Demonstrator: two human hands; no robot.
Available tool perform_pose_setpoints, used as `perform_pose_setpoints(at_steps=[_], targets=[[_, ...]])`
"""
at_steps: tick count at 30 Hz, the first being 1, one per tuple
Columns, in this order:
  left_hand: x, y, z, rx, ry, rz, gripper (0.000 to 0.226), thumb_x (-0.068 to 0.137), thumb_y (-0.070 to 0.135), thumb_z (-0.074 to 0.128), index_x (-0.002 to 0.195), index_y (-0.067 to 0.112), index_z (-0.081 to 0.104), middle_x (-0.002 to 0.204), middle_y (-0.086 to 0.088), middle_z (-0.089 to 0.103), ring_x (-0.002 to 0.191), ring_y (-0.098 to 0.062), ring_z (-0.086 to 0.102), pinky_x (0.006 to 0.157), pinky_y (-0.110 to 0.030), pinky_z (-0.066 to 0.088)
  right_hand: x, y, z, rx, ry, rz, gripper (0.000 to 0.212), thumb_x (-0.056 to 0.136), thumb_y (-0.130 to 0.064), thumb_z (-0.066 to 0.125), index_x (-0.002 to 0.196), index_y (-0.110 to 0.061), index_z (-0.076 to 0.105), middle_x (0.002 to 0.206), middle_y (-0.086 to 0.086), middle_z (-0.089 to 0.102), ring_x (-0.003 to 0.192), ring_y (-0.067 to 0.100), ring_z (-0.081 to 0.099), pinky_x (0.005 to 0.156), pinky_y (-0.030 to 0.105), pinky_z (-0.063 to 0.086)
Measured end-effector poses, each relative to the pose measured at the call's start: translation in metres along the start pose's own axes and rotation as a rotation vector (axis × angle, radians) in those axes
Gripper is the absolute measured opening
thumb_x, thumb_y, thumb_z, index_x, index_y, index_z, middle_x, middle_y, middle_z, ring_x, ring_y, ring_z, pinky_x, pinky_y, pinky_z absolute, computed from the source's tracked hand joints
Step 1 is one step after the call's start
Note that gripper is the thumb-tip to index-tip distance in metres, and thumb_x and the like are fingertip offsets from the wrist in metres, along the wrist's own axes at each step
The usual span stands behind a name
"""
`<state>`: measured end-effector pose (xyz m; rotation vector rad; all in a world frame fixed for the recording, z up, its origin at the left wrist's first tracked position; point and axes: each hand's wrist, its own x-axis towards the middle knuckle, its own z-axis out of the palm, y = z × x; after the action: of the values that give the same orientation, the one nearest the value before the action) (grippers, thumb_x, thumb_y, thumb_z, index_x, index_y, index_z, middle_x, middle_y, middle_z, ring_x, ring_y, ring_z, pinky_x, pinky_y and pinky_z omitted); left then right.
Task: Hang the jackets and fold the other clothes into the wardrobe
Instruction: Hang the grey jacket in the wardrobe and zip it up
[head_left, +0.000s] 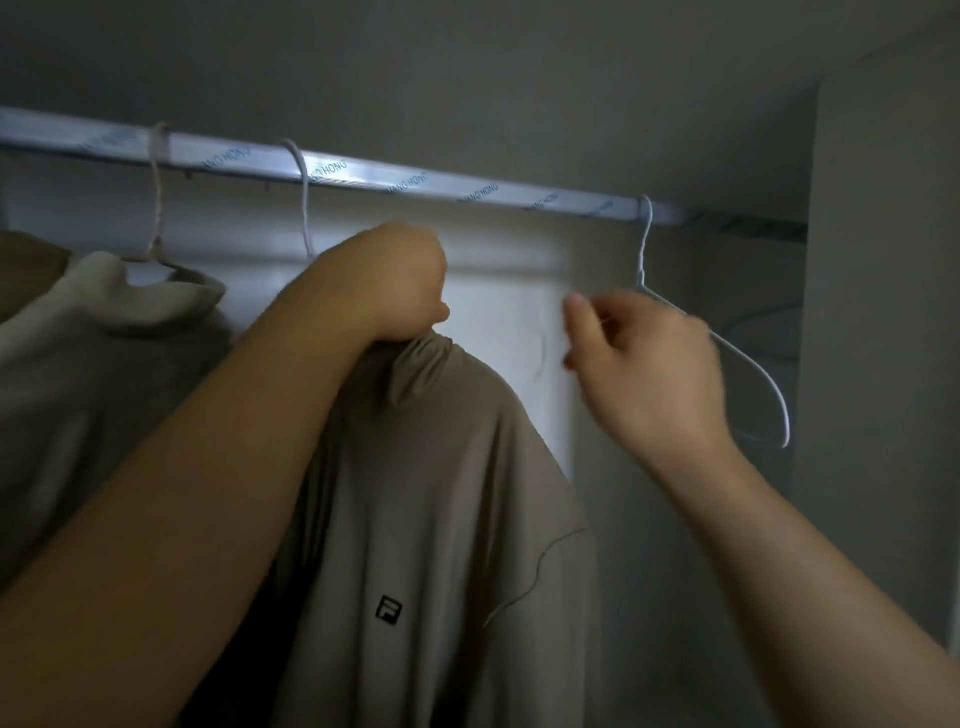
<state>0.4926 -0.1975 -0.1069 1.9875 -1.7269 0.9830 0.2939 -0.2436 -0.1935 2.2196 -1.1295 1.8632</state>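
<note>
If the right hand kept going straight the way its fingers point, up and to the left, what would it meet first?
The right hand would probably meet the white back panel, just right of the left hand gripping the beige jacket; the rail lies higher. Depth is unclear.

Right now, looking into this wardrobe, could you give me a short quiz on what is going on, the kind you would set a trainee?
1. True or false: the left hand grips the collar of the beige jacket.
2. How many hanger hooks sit on the rail? A) one B) three C) five
3. Fill in: the white wire hanger near the right hand carries ____.

Key: 1 true; 2 B; 3 nothing, it hangs bare.
</note>
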Motion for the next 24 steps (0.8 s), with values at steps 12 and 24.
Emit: perform_pose_setpoints(at_steps=[12, 24], targets=[[-0.081, 0.208, 0.069, -0.579, -0.162, 0.156, 0.019, 0.087, 0.014, 0.056, 0.076, 0.019, 0.041, 0.073, -0.005, 0.048, 0.069, -0.030, 0.051, 0.062, -0.029, 0.040, 0.012, 0.112, -0.040, -0.549, 0.038, 0.214, 0.043, 0.100, -0.048, 0.044, 0.117, -0.011, 0.058, 0.116, 0.020, 0.061, 0.102, 0.045, 0.059, 0.079, 0.047, 0.048], [-0.003, 0.214, 0.187, -1.796, -0.184, -0.714, 0.021, 0.103, 0.032, 0.041, 0.109, 0.017, 0.054, 0.102, -0.002, 0.062, 0.078, -0.024, 0.073, 0.079, -0.044, 0.061, 0.007, 0.108, -0.030, -0.332, -0.008, 0.250, 0.037, 0.106, -0.047, 0.022, 0.092, -0.018, 0.039, 0.087, 0.015, 0.061, 0.072, 0.037, 0.049, 0.065, 0.041, 0.040]])
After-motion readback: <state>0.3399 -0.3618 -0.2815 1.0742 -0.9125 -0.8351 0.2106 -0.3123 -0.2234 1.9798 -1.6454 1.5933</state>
